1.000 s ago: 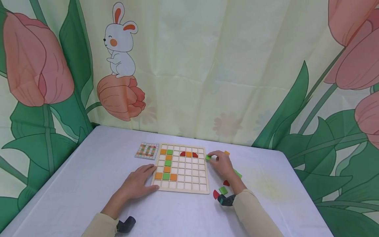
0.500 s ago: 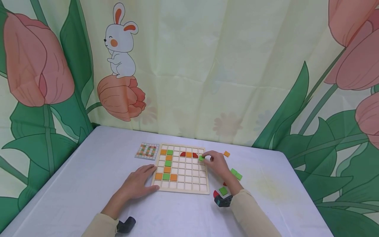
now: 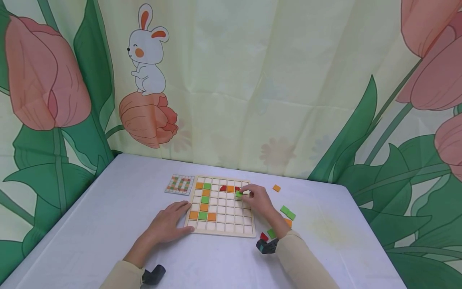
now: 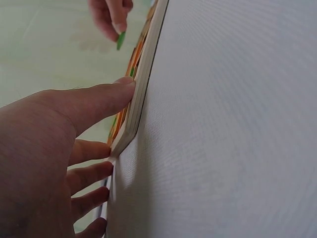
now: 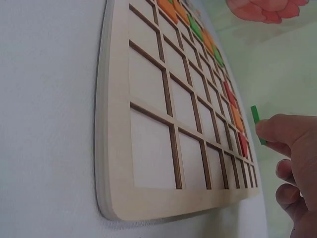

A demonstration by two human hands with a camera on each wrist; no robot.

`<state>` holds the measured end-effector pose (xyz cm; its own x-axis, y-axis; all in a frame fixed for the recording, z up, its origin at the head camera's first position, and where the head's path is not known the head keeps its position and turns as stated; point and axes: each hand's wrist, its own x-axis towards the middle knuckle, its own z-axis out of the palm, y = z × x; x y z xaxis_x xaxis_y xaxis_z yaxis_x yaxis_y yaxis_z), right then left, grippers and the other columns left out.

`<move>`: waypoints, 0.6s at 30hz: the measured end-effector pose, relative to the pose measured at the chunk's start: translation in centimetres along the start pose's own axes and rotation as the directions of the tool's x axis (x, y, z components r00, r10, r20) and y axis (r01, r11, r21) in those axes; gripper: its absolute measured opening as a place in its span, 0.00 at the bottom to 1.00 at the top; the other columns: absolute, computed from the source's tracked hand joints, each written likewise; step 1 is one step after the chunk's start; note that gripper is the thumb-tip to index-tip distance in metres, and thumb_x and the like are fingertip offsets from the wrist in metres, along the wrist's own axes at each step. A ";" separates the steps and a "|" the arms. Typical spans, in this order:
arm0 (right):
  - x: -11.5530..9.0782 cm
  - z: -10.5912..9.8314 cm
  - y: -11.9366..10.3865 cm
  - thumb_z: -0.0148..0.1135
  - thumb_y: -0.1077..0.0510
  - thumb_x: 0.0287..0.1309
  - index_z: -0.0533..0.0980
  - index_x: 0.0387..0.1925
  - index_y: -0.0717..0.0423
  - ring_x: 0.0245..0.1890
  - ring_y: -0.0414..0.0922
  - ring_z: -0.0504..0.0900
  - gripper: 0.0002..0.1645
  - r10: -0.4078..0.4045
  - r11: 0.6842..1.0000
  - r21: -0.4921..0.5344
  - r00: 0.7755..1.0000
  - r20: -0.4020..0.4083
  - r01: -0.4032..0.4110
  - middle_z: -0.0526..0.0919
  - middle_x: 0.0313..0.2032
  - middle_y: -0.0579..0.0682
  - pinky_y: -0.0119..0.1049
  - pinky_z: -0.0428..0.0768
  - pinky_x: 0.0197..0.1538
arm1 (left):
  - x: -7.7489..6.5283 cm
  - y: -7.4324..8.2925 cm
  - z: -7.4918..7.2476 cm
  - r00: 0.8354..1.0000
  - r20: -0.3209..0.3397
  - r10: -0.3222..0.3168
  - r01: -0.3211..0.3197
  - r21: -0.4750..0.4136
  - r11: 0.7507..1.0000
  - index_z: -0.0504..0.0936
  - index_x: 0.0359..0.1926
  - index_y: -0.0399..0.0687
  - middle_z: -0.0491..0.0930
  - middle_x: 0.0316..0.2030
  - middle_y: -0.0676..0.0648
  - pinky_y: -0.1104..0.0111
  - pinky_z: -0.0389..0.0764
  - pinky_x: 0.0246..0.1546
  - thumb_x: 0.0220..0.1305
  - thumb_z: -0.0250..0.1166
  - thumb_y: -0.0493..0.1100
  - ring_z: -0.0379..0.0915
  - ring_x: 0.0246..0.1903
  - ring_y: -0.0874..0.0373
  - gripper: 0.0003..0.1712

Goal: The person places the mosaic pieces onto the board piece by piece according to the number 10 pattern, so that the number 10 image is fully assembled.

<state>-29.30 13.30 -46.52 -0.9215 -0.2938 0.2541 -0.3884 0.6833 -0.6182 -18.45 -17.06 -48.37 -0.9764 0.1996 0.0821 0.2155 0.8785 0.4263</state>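
Note:
A wooden grid board (image 3: 231, 234) lies on the table. My left hand (image 3: 167, 224) rests at its near left corner, thumb (image 4: 111, 99) on the front edge and fingers along the left side. Between thumb and fingers, my right hand (image 3: 259, 199) pinches a green square tile (image 3: 239, 194), tilted on edge above the board in the right wrist view. Under it, a red quarter-round tile (image 3: 237, 188) is partly covered in the head view. Left of that sit an orange square (image 3: 230, 189) and another red quarter-round (image 3: 223, 188). Orange and green squares (image 3: 205, 200) fill cells on the left.
A card with a coloured grid pattern (image 3: 179, 184) lies left of the board. Loose tiles lie to the right: an orange square (image 3: 276, 188), green squares (image 3: 288, 212), and a red piece (image 3: 264, 237) near the right wrist. A patterned curtain (image 3: 231, 100) hangs behind the table.
My right hand has carried the green tile leftward, from the board's right edge to over the red quarter-round. The left hand stays at the corner.

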 end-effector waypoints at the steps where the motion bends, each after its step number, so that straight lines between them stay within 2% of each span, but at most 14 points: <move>1: 0.0 0.0 -0.2 0.68 0.62 0.55 0.85 0.38 0.50 0.22 0.39 0.66 0.08 -0.008 1.000 0.004 1.000 0.003 0.008 0.84 0.37 0.48 0.27 0.64 0.26 | 0.0 0.0 0.0 1.000 0.001 -0.002 0.002 -0.001 1.000 0.68 0.69 0.49 0.66 0.68 0.45 0.43 0.69 0.61 0.53 0.70 0.62 0.61 0.68 0.44 0.45; 12: 0.4 0.8 -1.2 0.68 0.62 0.56 0.85 0.38 0.50 0.22 0.38 0.67 0.08 -0.029 1.000 0.007 0.999 0.023 0.028 0.86 0.40 0.47 0.27 0.65 0.26 | -0.1 0.1 -0.1 1.000 -0.004 -0.001 0.001 0.007 1.000 0.68 0.68 0.49 0.67 0.68 0.45 0.43 0.69 0.61 0.53 0.70 0.62 0.61 0.68 0.44 0.45; 18: 0.9 1.4 -1.3 0.68 0.62 0.55 0.85 0.37 0.51 0.23 0.38 0.68 0.08 -0.077 0.997 0.015 0.997 0.031 0.076 0.86 0.39 0.46 0.26 0.66 0.27 | 0.0 -0.1 0.0 1.000 -0.002 0.003 -0.003 0.007 1.000 0.68 0.69 0.49 0.66 0.68 0.45 0.44 0.69 0.61 0.53 0.69 0.62 0.61 0.68 0.45 0.45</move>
<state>-29.56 11.21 -46.51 -0.8883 -0.3657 0.2779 -0.4573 0.6486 -0.6084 -18.47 -17.09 -48.42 -0.9759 0.2011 0.0847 0.2180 0.8810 0.4198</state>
